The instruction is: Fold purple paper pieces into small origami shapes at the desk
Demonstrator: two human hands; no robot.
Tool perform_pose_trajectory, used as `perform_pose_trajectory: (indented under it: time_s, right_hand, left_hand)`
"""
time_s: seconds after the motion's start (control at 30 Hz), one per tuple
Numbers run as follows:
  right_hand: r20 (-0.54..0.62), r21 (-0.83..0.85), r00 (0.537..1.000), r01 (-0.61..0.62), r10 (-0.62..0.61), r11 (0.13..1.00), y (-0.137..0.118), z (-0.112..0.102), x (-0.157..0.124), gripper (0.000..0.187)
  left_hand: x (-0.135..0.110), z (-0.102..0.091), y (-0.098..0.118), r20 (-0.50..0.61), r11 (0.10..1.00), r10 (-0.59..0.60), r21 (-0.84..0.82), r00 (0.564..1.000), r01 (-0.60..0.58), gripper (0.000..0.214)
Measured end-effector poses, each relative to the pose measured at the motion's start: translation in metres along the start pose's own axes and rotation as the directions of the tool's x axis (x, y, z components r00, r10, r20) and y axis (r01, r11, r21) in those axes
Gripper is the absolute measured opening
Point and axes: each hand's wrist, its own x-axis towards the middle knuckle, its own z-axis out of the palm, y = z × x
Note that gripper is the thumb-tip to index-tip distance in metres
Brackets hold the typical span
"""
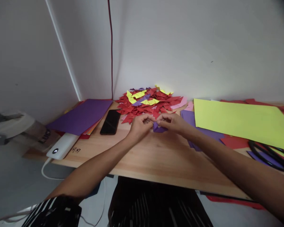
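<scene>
Between my two hands, just above the wooden table (142, 154), is a small folded piece of purple paper (159, 128). My left hand (142, 124) pinches its left side with thumb and forefinger. From the right, my right hand (170, 122) grips its upper edge, the fingertips of both hands nearly meeting. Part of the paper is hidden behind the fingers. Right behind the hands lies a heap of folded paper pieces (146, 102), mostly red with some yellow and purple ones.
Left of the heap lie a black phone (110, 122), purple sheets (82, 115) over other colours, and a white power bank (62, 146) with a cable. To the right are a large yellow sheet (241, 121), purple paper (188, 118) and black-handled scissors (269, 156). A wall (180, 47) rises behind.
</scene>
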Motion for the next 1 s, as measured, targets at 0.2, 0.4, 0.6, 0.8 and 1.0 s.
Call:
perform_pose_trajectory:
  time_s: [0.2,0.4,0.6,0.8,1.0]
  right_hand:
    - [-0.066,-0.023,0.998,0.001,-0.003,1.000,-0.015,0.006,-0.022,0.021]
    - [-0.122,-0.143,0.985,0.101,-0.119,0.985,-0.018,0.021,-0.031,0.018]
    - [-0.131,-0.251,0.972,0.156,-0.193,0.955,-0.014,0.025,-0.029,0.014]
    - [-0.135,-0.254,0.972,0.156,-0.195,0.955,-0.012,0.024,-0.029,0.014]
    - [-0.144,-0.169,0.980,0.111,-0.136,0.979,-0.017,0.026,-0.028,0.015]
  left_hand:
    - [-0.010,0.003,0.015,0.071,0.997,-0.071,-0.030,0.995,0.074,0.012]
    - [-0.022,0.003,0.011,0.018,0.981,-0.175,-0.080,0.984,0.176,0.022]
    - [-0.020,0.000,0.002,0.017,0.986,-0.163,-0.018,0.986,0.163,0.022]
    - [-0.021,-0.003,-0.001,0.049,0.991,-0.137,0.000,0.989,0.137,0.024]
    - [-0.023,-0.003,0.001,-0.005,0.994,-0.093,0.064,0.996,0.094,0.019]
